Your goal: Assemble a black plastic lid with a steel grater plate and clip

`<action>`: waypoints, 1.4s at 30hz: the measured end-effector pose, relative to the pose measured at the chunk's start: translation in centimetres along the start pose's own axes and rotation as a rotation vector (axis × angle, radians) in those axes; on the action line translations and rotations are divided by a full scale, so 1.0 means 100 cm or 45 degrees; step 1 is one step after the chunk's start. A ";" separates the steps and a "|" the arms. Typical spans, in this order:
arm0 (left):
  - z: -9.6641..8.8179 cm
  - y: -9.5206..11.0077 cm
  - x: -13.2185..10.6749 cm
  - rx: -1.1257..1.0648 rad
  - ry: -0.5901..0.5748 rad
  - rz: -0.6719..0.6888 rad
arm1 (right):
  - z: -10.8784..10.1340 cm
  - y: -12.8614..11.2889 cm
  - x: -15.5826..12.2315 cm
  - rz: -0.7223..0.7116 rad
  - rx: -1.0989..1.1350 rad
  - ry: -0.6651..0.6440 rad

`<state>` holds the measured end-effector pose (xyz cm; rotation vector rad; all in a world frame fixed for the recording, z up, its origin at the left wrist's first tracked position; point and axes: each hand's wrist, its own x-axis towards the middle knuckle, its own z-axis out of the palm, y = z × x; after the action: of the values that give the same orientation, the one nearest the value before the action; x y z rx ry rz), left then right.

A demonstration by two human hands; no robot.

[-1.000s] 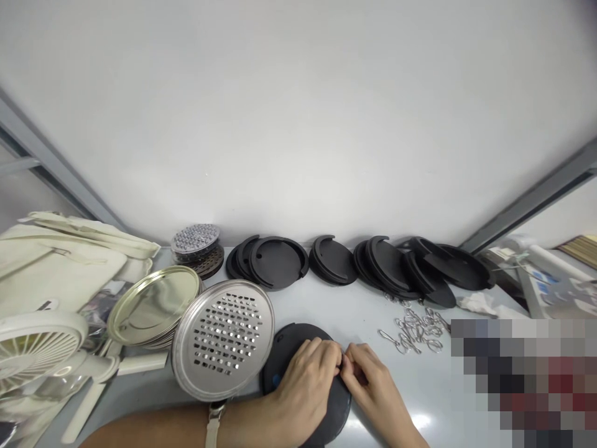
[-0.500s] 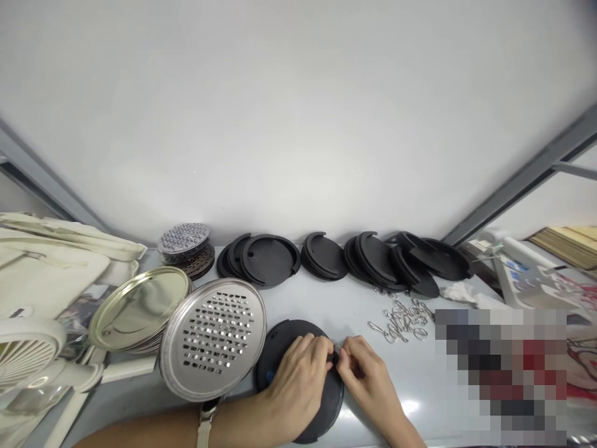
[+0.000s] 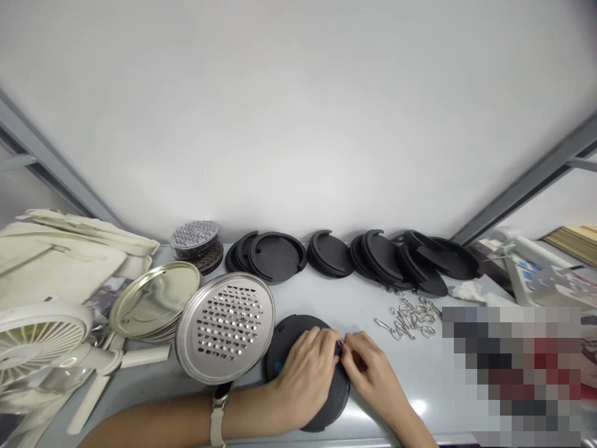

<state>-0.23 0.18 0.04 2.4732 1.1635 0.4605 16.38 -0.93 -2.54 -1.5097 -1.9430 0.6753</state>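
Observation:
A round black plastic disc [image 3: 291, 333] lies at the table's front, with a hole near its far edge and a small blue spot at its left. My left hand [image 3: 305, 376] rests across the disc, its fingers curled over the right rim. Close against those fingertips, my right hand [image 3: 373, 373] pinches at the same rim. Whatever small piece sits between the fingertips is mostly hidden; only a dark bit shows. A perforated metal grater disc [image 3: 228, 326] is just left of the black one. Loose bent-wire clips [image 3: 410, 318] lie in a heap beyond my right hand.
Black rimmed discs [image 3: 280, 256] are stacked in several piles along the wall. Gold-coloured metal lids [image 3: 156, 298], a stack of textured discs [image 3: 194, 236], a white handheld fan [image 3: 41, 339] and cream bags [image 3: 60, 261] stand on the left. A pixelated patch covers the lower right.
The view has shifted slightly, so everything sits a little further right. Both hands stay at the black disc's rim, with the fingertips slightly rearranged.

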 end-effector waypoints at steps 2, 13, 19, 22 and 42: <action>0.001 0.000 -0.001 0.026 -0.015 0.014 | 0.000 0.001 0.000 -0.002 -0.003 0.002; 0.000 0.001 0.000 0.143 -0.010 0.040 | 0.003 0.004 0.001 -0.029 0.001 -0.005; -0.002 0.002 0.002 0.194 0.011 0.099 | 0.003 0.007 0.001 -0.019 -0.061 0.009; 0.001 0.000 0.002 0.247 0.017 0.111 | 0.002 0.006 0.001 -0.015 -0.064 0.006; -0.008 0.004 0.000 0.120 0.066 0.032 | -0.001 0.003 0.001 -0.032 -0.048 0.004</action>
<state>-0.35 0.07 0.96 2.5733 1.2017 0.4894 16.63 -0.74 -2.59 -1.5055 -1.9795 0.6288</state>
